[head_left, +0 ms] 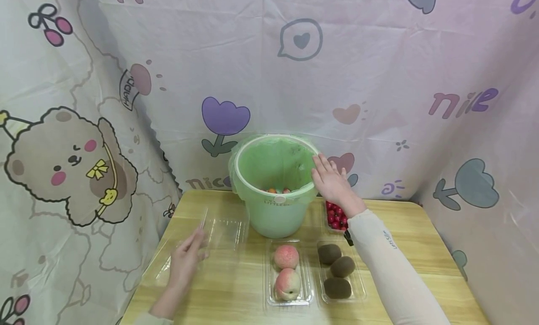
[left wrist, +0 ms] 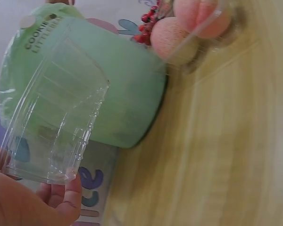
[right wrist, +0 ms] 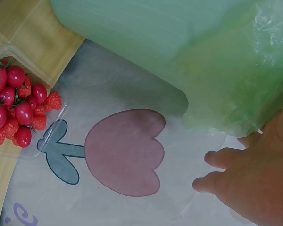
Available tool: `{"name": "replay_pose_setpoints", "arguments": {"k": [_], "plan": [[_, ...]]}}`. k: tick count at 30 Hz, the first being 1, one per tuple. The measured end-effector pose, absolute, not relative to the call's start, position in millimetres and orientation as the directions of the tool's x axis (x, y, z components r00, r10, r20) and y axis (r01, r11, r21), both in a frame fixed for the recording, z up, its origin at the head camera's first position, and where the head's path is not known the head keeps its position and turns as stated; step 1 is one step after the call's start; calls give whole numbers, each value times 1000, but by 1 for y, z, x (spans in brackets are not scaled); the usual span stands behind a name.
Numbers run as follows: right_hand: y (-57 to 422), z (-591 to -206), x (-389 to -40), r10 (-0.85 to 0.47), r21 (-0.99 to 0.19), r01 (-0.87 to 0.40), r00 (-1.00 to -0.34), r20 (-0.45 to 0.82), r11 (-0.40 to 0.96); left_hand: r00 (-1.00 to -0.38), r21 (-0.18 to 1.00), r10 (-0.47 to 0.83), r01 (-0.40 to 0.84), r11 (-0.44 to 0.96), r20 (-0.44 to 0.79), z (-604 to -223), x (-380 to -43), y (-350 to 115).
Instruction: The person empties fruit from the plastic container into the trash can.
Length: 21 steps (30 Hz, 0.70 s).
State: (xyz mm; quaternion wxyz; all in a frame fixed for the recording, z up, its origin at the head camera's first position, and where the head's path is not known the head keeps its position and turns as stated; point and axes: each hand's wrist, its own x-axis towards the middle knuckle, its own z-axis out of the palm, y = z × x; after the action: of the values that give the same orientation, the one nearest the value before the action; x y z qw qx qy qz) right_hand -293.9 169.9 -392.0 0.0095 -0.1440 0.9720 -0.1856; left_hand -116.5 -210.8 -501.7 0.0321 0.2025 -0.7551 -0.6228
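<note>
1. Box [left wrist: 59, 117]: clear, tilted, at the bin's [head_left: 275, 219] 8 o'clock.
2. Left hand [head_left: 185, 257]: thumb and fingers pinch the box's end.
3. Right hand [head_left: 334, 182]: fingers extended at the rim's 3 o'clock; firm contact cannot be confirmed.
4. Peaches [head_left: 288, 284] lie at the bin's 6 o'clock, kiwis [head_left: 342, 267] at 5.
5. Advised: pinch lightly, as thin plastic would likely buckle; steady the rim gently, without dragging the liner [left wrist: 9, 77].
</note>
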Motion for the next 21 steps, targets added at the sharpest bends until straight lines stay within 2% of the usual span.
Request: {"name": "replay_pose_setpoints", "arguments": {"k": [21], "plan": [[170, -392, -293, -287, -371, -280, -957, 39, 885, -927, 937, -334, -258, 236, -171, -560, -101, -216]]}}
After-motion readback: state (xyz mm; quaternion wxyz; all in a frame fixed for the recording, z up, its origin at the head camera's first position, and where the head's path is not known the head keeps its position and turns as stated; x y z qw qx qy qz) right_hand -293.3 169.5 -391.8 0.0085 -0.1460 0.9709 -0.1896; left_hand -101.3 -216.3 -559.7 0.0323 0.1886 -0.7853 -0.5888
